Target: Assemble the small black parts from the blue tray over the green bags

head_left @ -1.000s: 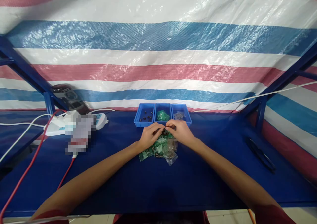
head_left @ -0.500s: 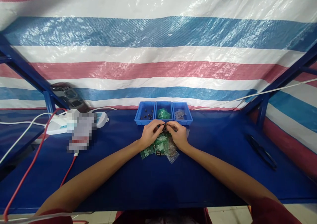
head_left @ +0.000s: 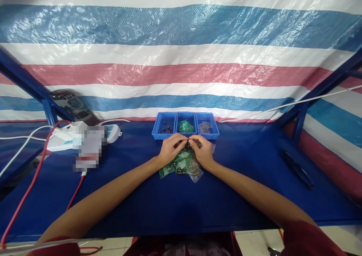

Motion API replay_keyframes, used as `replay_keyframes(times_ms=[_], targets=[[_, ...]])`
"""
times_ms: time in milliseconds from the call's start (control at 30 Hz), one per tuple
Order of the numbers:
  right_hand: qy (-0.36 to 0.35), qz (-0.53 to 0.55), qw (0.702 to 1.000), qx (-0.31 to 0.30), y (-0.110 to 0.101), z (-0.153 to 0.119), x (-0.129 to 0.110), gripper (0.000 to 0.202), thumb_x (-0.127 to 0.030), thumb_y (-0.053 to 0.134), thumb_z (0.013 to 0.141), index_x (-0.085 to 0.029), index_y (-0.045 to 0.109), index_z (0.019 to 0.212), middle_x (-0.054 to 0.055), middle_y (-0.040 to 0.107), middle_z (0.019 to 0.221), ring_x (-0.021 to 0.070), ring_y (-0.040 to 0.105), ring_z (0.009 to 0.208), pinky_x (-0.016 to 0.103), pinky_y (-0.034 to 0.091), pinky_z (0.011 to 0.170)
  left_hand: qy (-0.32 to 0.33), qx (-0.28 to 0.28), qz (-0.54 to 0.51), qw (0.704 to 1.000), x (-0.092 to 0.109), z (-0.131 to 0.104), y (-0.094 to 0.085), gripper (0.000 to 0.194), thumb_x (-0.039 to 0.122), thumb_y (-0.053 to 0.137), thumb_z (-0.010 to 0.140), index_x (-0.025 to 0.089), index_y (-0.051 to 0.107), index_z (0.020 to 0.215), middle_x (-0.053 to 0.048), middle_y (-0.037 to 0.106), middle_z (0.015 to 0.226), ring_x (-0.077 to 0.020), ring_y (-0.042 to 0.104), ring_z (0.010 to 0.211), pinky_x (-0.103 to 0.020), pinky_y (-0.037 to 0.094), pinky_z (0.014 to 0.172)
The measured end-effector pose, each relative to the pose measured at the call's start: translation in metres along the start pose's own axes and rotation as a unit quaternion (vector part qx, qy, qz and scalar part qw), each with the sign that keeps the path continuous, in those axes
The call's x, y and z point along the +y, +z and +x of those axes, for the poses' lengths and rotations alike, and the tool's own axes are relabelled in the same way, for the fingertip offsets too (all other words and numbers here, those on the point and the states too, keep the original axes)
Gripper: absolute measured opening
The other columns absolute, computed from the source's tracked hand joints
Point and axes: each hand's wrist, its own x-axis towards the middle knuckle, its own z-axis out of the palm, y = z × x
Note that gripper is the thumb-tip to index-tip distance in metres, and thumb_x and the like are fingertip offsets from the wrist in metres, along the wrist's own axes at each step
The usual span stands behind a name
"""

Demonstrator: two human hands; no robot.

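Note:
My left hand (head_left: 170, 150) and my right hand (head_left: 204, 153) meet over the middle of the table. The fingertips of both pinch a small dark part (head_left: 187, 144), mostly hidden by the fingers and too small to name. Beneath the hands lies a pile of small green packets (head_left: 183, 161) mixed with clear plastic bags (head_left: 195, 175) and some dark little pieces. Just beyond the fingers, three blue trays stand side by side. Several dark small parts lie in the left tray (head_left: 156, 135), green packets in the middle tray (head_left: 181, 115), and clear packets in the right tray (head_left: 212, 137).
On the left of the blue table (head_left: 237, 207) are a white power strip (head_left: 114, 133), a blurred-out object (head_left: 89, 146) and a red cable (head_left: 36, 176). A dark device (head_left: 74, 104) leans at the back left. Black glasses (head_left: 296, 170) lie at the right. Striped sheeting (head_left: 181, 74) hangs behind.
The whole view has shifted a little, so things appear slightly higher. Both hands keep their pinch at the same spot over the pile, with only a slight change of the fingers.

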Motion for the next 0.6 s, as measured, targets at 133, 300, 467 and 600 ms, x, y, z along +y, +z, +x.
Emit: replay_keyframes(times_ms=[133,300,467,600], targets=[[-0.004,-0.002,1.0,0.003,0.0001,0.0003,-0.0005,0.016,-0.03,0.053,0.086,-0.02,0.064,0.09,0.003,0.066,0.084,0.0165,0.063,0.07,0.028,0.051,0.067,-0.013,0.003,-0.003,1.0,0.0002,0.0006,-0.0006,0.015,0.025,0.052,0.089,0.017,0.063,0.096,-0.006,0.063,0.087,-0.0101,0.055,0.064,-0.021,0.045,0.056],[-0.001,0.0,1.0,0.003,0.001,0.0005,-0.0021,0.015,-0.031,0.054,0.085,-0.02,0.065,0.087,0.003,0.067,0.083,0.0164,0.063,0.068,0.028,0.051,0.066,-0.022,0.009,-0.005,1.0,0.0003,0.0009,-0.0007,0.017,0.028,0.052,0.089,0.017,0.063,0.096,-0.005,0.063,0.083,-0.0084,0.049,0.055,-0.021,0.042,0.052],[0.004,0.016,1.0,0.008,0.0017,-0.0003,-0.0019,0.014,-0.03,0.055,0.084,-0.02,0.065,0.087,0.002,0.067,0.081,0.0159,0.063,0.065,0.028,0.052,0.065,-0.034,0.001,-0.01,0.999,-0.0017,0.0001,-0.0001,0.019,0.031,0.052,0.089,0.017,0.062,0.099,-0.004,0.062,0.082,-0.0072,0.043,0.051,-0.02,0.039,0.049],[0.005,0.021,1.0,0.01,0.0014,-0.0008,-0.0022,0.015,-0.031,0.055,0.085,-0.02,0.065,0.088,0.003,0.067,0.082,0.0162,0.064,0.065,0.028,0.052,0.064,-0.028,-0.004,-0.011,1.0,-0.0038,-0.0005,0.0003,0.02,0.03,0.054,0.088,0.019,0.061,0.104,-0.004,0.061,0.081,-0.0063,0.038,0.048,-0.021,0.038,0.049]])
